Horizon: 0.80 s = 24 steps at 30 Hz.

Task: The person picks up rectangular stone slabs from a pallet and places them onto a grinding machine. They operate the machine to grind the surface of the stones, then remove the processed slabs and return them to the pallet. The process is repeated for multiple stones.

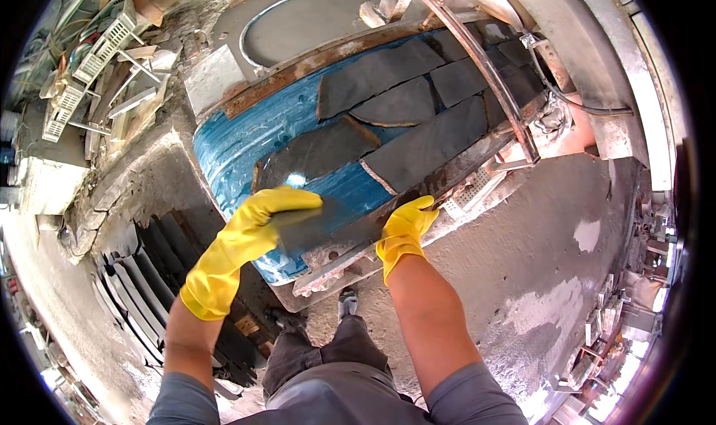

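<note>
Both my hands wear yellow rubber gloves. My left hand, over the near left part of a wet blue conveyor belt, is closed on a dark grey stone slab smeared by motion. My right hand curls at the belt's near edge, beside the rusty side rail. It seems to grip the other side of the same slab, though its fingertips are partly hidden. Beyond my hands, several flat dark stone slabs with rough, brownish edges lie on the belt. The closest one on the left shines wet.
A rusty metal bar arches over the belt's right part. Dark slabs stand stacked on edge at my lower left. Pale plastic crates and scrap lie at the far left. A hose curves beyond the belt.
</note>
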### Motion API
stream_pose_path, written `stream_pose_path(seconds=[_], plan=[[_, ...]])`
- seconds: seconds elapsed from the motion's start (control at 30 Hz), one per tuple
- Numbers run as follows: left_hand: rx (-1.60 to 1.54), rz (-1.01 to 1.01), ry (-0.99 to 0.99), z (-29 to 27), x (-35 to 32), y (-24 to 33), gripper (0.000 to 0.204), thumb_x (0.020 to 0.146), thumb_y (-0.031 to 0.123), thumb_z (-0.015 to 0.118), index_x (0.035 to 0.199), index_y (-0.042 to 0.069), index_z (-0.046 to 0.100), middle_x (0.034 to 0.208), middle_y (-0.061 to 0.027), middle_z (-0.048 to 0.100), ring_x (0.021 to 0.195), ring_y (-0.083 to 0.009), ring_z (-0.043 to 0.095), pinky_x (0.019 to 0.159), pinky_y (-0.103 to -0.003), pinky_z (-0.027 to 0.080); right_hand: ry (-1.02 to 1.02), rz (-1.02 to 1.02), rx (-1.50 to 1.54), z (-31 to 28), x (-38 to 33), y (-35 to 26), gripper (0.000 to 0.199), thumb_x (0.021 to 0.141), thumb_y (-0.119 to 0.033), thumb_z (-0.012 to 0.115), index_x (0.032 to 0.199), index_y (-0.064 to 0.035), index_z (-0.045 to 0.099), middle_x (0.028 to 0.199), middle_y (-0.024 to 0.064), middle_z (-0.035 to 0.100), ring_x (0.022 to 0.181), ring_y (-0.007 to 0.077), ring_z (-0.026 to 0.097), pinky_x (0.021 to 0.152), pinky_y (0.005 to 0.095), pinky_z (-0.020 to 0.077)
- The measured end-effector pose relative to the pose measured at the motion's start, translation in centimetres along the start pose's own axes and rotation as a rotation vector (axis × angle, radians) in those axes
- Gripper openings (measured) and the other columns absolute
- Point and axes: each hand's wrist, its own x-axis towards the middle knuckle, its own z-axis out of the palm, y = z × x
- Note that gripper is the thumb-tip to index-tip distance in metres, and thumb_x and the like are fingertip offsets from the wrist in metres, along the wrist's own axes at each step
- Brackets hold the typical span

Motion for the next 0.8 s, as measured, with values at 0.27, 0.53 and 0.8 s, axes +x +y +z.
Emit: stream_pose_path(seconds=[0.27,0.53,0.8], plan=[[0.777,0.623,-0.112,-1.6,2.8,-1.4,0.036,0.064,0.0,0.074,0.095,0.017,0.078,0.117,0.0001,0.075,0.134,-0.0365,0.058,0.123,-0.062,0.028,-0.043,0.107,0.01,-0.6,-2.1,-2.0,0.075,0.112,-0.057,0.029,0.162,-0.0019,0.033,0.164,0.0251,0.04,0.147,0.0423,0.046,0.123,0.0434,0.0397],[0.842,0.638,-0.212,-9.6,8.4,-2.7,0.033,0.06,-0.004,0.077,0.087,0.016,0.078,0.142,-0.0111,0.068,0.147,-0.0412,0.048,0.124,-0.06,0.029,0.044,0.015,-0.069,0.1,-1.3,-1.1,0.07,0.113,-0.052,0.034,0.157,0.0022,0.038,0.154,0.0325,0.049,0.137,0.0491,0.053,0.118,0.0464,0.0481],[1.357,0.664,-0.036,-14.5,13.2,-4.7,0.042,0.086,0.011,0.073,0.125,0.027,0.073,0.156,-0.0122,0.055,0.14,-0.0402,0.053,0.116,-0.044,0.044,0.032,0.011,-0.106,0.3,-0.2,-0.2,0.072,0.113,-0.053,0.032,0.158,0.0031,0.036,0.156,0.0321,0.047,0.141,0.0468,0.05,0.121,0.0436,0.045]])
